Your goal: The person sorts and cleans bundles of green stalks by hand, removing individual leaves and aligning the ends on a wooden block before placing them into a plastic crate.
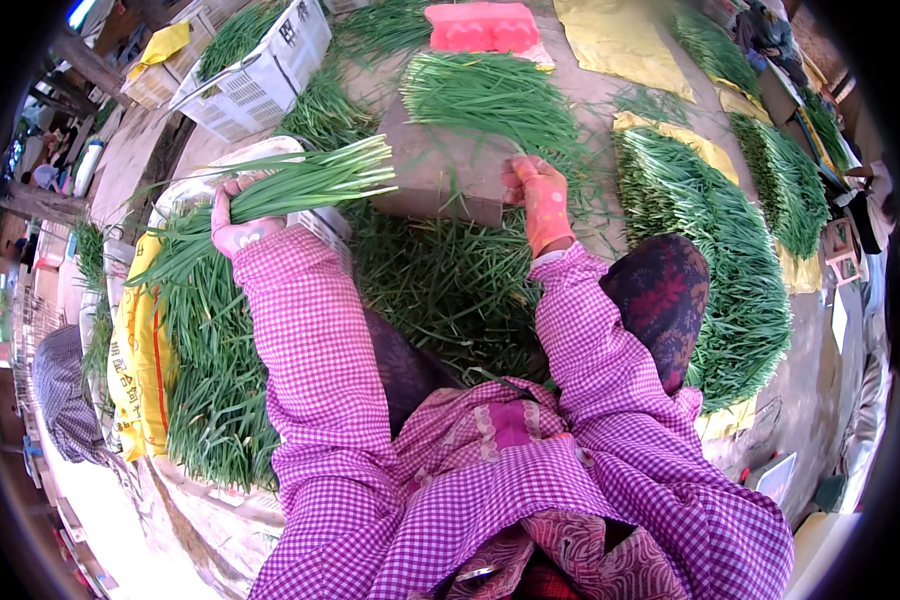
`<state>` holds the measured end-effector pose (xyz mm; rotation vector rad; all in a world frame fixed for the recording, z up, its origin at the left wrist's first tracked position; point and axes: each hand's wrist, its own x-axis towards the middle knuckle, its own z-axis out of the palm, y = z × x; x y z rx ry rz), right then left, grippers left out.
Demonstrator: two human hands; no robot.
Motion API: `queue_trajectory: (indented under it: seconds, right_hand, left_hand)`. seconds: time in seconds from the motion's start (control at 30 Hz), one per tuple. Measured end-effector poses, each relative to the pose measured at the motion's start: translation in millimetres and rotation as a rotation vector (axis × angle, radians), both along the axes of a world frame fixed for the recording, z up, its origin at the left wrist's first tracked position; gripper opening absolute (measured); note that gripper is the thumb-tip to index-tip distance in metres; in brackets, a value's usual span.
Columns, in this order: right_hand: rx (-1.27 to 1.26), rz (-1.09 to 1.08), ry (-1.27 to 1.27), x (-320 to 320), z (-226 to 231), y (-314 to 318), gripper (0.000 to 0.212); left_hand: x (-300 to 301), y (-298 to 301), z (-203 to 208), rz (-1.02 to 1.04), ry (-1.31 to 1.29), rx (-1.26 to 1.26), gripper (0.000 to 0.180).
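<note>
My left hand (240, 222) is wrapped round a bunch of garlic chives (325, 178), held out sideways with the pale cut ends pointing right and the leaves trailing left. My right hand (538, 195), in an orange-pink glove, is raised with its fingers curled, apart from the bunch. Whether a thin strand is pinched in it I cannot make out. Between the hands stands a brown block (435, 175), with a pile of chives (490, 95) lying on its far side. Loose green leaves (450, 275) are heaped between my legs.
To the right, long rows of chives (705, 260) lie on yellow sacks (720, 150). White plastic crates (255, 90) stand at the far left, with more chives (215, 370) beside a yellow sack (140, 350) nearer me. A red-pink foam block (482, 27) lies at the back.
</note>
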<state>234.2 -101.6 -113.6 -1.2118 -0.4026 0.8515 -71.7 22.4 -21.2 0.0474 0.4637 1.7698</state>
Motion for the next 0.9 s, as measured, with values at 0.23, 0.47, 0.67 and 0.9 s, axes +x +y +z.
queue_trajectory:
  seconds: [0.23,0.47,0.67,0.9]
  right_hand:
    - [0.156,-0.135,0.009,4.2,14.0,-6.3,0.019]
    - [0.131,0.339,-0.034,-27.5,29.1,-4.1,0.023]
    - [0.116,0.326,-0.154,-34.9,26.2,-3.9,0.023]
    - [0.125,0.194,-0.319,-49.3,36.4,-7.1,0.022]
  left_hand:
    - [11.9,-7.5,1.4,-0.064,0.070,0.005,0.007]
    - [10.7,-2.4,-7.8,-0.123,0.158,-0.015,0.005]
    - [29.0,-11.5,-6.1,-0.268,0.253,0.045,0.013]
    - [47.4,-22.4,-1.7,-0.382,0.313,-0.018,0.015]
